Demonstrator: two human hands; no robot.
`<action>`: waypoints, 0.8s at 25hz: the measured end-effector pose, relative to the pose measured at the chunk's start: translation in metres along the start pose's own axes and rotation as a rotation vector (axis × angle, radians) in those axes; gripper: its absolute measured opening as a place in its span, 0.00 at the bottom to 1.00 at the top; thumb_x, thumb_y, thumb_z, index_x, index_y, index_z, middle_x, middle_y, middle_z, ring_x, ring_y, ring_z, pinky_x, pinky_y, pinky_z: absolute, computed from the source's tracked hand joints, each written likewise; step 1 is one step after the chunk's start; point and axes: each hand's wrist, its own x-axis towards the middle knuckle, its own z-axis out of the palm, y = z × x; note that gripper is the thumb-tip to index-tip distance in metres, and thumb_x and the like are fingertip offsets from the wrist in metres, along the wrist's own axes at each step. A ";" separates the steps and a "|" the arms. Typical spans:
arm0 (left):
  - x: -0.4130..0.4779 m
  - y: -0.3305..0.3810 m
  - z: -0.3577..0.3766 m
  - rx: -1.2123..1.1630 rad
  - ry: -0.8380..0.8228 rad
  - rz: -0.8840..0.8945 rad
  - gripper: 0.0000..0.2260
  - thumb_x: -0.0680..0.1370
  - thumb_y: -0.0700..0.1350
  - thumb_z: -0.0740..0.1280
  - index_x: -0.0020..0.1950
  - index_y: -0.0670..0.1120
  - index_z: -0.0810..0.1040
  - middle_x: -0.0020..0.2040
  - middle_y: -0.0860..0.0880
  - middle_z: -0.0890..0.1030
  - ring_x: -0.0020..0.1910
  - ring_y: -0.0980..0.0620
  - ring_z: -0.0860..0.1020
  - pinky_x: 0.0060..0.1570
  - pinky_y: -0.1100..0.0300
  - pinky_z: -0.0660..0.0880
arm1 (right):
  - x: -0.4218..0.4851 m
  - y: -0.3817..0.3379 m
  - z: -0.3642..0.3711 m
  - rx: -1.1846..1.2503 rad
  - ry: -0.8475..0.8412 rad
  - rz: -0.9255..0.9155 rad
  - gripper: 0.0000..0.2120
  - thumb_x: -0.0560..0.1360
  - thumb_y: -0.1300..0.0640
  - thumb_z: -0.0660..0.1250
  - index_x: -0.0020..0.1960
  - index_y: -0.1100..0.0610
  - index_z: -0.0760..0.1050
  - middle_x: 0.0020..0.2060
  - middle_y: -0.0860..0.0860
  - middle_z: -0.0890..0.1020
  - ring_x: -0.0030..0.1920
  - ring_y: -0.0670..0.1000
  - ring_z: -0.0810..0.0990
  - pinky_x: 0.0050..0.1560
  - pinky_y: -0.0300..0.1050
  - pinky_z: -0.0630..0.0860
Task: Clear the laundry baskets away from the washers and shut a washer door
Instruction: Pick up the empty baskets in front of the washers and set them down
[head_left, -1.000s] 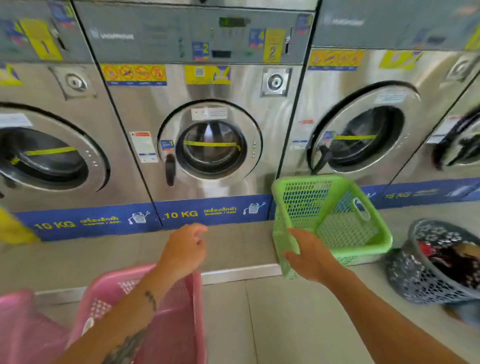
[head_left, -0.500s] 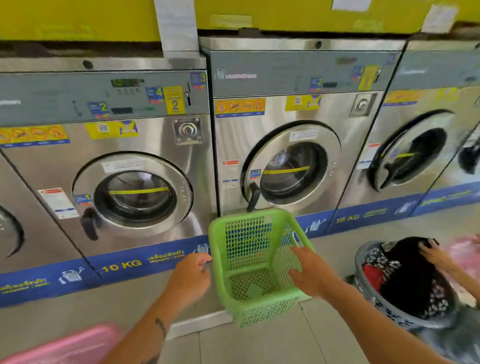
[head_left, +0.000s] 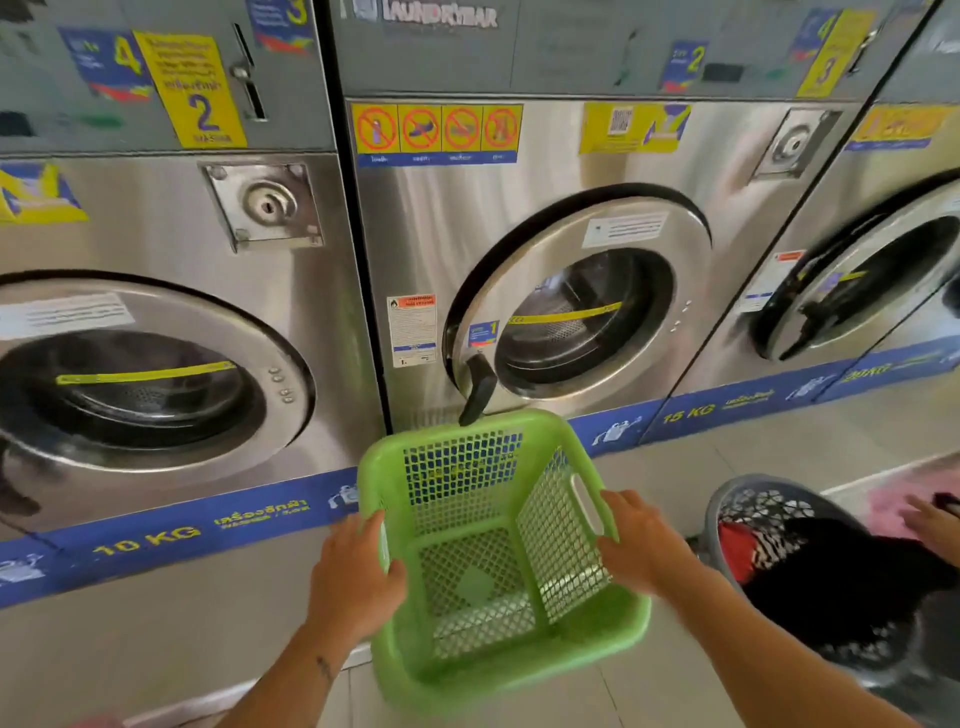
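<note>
Both hands, left hand (head_left: 358, 569) and right hand (head_left: 644, 545), fingers clamped on green basket (head_left: 498, 644), LAUNDRYBAR washer (head_left: 545, 218)

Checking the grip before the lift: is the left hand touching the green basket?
Touching. The head view shows the left hand wrapped over the green basket's left rim, with no gap.

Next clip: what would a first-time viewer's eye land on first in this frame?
The bright green basket, empty, at bottom centre, gripped on its sides by the left hand and right hand. Behind it stands a row of steel washers; the middle washer door sits slightly ajar. At the lower right is a grey basket full of dark clothes, with another person's hand reaching over it.
</note>
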 end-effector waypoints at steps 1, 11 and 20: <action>0.012 0.000 0.007 0.040 -0.018 -0.003 0.34 0.69 0.55 0.58 0.76 0.50 0.59 0.76 0.45 0.60 0.74 0.43 0.59 0.70 0.49 0.63 | 0.012 0.001 0.001 -0.001 0.000 0.011 0.31 0.72 0.58 0.63 0.74 0.57 0.61 0.68 0.57 0.69 0.65 0.62 0.71 0.67 0.53 0.68; 0.070 -0.017 0.117 0.257 0.004 -0.075 0.43 0.65 0.43 0.68 0.77 0.41 0.54 0.79 0.38 0.46 0.77 0.37 0.50 0.70 0.40 0.61 | 0.130 0.040 0.059 -0.045 0.042 -0.022 0.36 0.71 0.64 0.65 0.76 0.59 0.55 0.72 0.61 0.61 0.64 0.66 0.68 0.65 0.59 0.67; 0.076 -0.035 0.158 0.302 0.353 -0.079 0.38 0.64 0.31 0.65 0.74 0.34 0.58 0.76 0.33 0.56 0.74 0.34 0.56 0.74 0.46 0.58 | 0.153 0.078 0.112 -0.053 0.161 -0.099 0.47 0.66 0.69 0.64 0.79 0.52 0.45 0.78 0.53 0.53 0.57 0.68 0.77 0.51 0.59 0.76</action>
